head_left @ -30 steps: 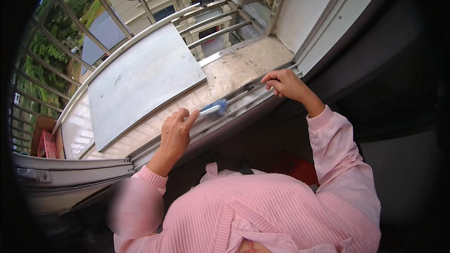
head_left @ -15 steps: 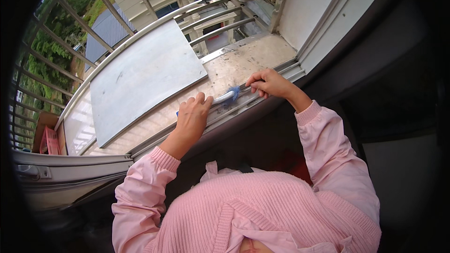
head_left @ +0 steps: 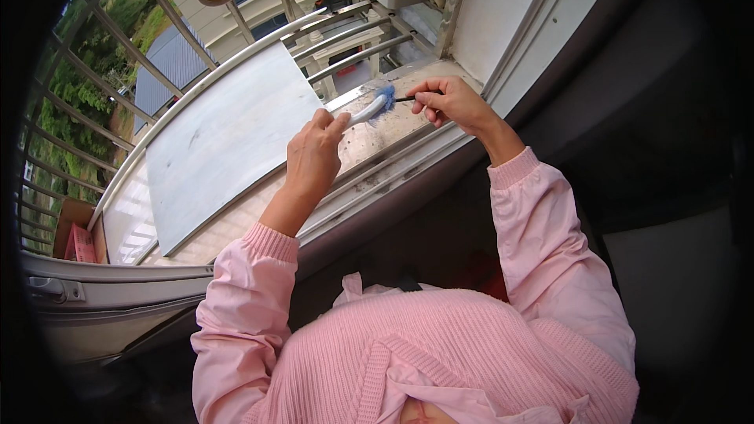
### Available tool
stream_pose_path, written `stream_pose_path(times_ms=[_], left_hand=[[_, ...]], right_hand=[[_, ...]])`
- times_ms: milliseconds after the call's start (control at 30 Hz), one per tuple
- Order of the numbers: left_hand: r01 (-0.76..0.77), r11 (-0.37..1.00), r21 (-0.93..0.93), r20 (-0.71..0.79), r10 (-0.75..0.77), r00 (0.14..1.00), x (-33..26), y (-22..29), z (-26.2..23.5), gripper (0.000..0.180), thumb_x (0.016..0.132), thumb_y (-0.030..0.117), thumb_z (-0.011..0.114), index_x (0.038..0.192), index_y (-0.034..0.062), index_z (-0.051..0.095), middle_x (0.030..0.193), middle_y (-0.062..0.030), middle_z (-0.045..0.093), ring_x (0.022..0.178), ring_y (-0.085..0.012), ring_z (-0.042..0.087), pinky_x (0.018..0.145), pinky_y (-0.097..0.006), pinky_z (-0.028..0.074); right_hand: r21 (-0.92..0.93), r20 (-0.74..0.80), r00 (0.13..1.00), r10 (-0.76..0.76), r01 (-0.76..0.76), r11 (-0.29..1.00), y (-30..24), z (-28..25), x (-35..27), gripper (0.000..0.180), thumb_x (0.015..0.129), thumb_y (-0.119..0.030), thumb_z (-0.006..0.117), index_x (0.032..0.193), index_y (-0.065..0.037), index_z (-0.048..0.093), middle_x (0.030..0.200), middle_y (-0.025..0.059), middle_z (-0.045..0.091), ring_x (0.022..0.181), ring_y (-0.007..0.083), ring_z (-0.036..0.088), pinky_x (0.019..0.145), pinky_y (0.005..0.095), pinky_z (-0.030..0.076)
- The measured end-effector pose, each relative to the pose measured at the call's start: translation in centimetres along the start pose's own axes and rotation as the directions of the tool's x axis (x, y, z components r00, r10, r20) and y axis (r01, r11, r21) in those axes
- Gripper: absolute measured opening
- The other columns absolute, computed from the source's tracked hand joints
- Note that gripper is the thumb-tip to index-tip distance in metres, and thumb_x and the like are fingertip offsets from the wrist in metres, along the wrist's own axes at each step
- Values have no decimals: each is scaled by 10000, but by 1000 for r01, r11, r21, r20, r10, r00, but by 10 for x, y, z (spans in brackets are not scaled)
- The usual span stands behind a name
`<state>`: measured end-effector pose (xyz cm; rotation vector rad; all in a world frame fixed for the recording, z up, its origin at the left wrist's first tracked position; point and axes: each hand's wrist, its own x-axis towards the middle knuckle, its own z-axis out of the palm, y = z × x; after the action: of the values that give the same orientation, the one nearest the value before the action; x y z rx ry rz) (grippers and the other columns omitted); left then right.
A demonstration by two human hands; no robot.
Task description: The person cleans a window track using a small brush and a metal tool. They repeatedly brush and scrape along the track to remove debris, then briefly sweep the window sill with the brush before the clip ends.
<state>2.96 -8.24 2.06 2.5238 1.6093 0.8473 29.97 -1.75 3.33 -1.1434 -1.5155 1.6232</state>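
Brush (head_left: 367,112) over sill (head_left: 378,141), board (head_left: 228,141) alongside

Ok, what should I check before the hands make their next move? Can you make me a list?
1. Left hand gripping the white-handled blue brush: ok.
2. Right hand pinching the thin dark stick: ok.
3. Stick's tip touching the bristles: cannot tell, but they're very close.
4. Sill spotless: not ok, it's speckled dark.
5. Brush bristles off the flat pale panel: ok.
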Motion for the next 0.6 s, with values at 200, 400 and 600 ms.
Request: stream_pose_path(times_ms=[200, 400, 600], left_hand=[[97, 988, 117, 150, -114, 982, 17, -16, -7, 305, 801, 4, 612, 1082, 116, 650, 876, -101, 575, 795, -300, 626, 649, -400, 486], [38, 999, 34, 103, -41, 994, -53, -13, -28, 375, 776, -50, 572, 1110, 99, 656, 869, -87, 574, 779, -271, 606, 637, -386, 468], [-70, 988, 136, 135, 52, 990, -89, -10, -27, 437, 725, -62, 568, 1120, 110, 641, 872, -67, 544, 780, -239, 567, 647, -358, 431]], right_hand=[[-334, -285, 958, -31, -68, 940, -2, -5, 24, 205, 909, -78, 531, 1046, 21, 648, 803, 44, 654, 554, 57, 555, 475, 207, 478], [-258, -113, 994, 12, -41, 965, 4, -18, -33, 195, 921, -82, 534, 1042, 21, 647, 798, 42, 652, 552, 59, 558, 467, 205, 466], [-393, -50, 993, 106, -118, 912, 15, -4, -54, 178, 923, -79, 534, 1026, -6, 660, 780, 28, 653, 554, 64, 565, 472, 214, 467]])
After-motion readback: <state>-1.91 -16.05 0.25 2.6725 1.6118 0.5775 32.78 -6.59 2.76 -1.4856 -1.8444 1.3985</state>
